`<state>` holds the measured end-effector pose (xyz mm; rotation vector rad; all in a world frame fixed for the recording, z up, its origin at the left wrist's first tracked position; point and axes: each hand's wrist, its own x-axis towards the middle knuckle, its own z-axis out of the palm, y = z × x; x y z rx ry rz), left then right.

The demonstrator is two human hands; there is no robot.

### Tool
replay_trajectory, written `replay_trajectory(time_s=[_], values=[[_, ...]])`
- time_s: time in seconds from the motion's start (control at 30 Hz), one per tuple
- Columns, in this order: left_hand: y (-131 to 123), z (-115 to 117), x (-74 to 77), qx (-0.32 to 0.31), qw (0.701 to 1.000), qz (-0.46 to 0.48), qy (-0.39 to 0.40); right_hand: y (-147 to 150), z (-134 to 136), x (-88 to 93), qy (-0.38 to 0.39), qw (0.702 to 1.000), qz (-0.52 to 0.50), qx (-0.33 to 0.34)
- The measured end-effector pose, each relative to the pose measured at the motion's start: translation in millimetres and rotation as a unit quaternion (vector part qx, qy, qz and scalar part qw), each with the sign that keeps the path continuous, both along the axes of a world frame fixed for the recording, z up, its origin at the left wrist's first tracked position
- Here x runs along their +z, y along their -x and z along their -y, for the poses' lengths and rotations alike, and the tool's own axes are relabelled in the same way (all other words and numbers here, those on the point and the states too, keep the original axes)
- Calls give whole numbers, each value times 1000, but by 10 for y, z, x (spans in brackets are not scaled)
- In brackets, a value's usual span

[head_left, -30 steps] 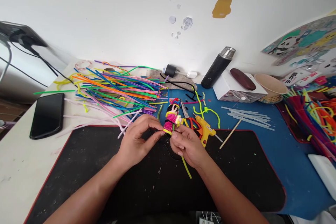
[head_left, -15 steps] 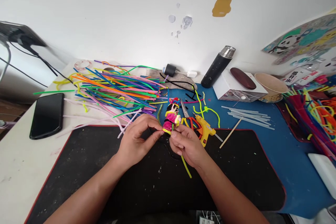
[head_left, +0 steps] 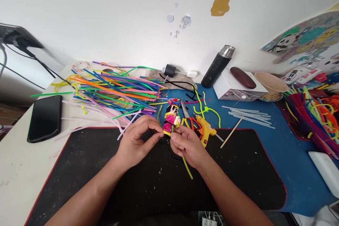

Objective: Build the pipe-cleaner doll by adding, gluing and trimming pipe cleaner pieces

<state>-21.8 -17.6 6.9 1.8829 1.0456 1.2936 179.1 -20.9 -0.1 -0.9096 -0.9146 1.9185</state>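
Observation:
A small pipe-cleaner doll (head_left: 168,123) with a magenta body, yellow trim and a multicoloured top is held upright over the black mat. My left hand (head_left: 139,139) pinches its yellow lower edge between thumb and forefinger. On the other side my right hand (head_left: 188,144) grips the doll low down, fingers curled. From under that hand a yellow-green pipe cleaner (head_left: 188,168) sticks out toward me. Just behind lie a yellow glue gun (head_left: 205,129) and pliers (head_left: 185,109) with orange-red and yellow handles.
Many coloured pipe cleaners (head_left: 119,90) lie heaped at the back left, beside a phone (head_left: 45,118). A black thermos (head_left: 218,66), a white box (head_left: 229,86) and a bowl (head_left: 270,86) stand against the wall. Clear glue sticks (head_left: 250,116) and a wooden stick (head_left: 232,132) lie right.
The doll has turned slightly and stands a little more upright between my fingers. Both hands keep their grip in nearly the same place. The view has shifted slightly.

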Motion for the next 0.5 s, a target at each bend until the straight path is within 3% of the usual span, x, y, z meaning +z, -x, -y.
replay_trajectory(time_s=[0.5], values=[[-30,3,13,14,1000,-16,-5,15,-2,-13,1,1000,-6,1]])
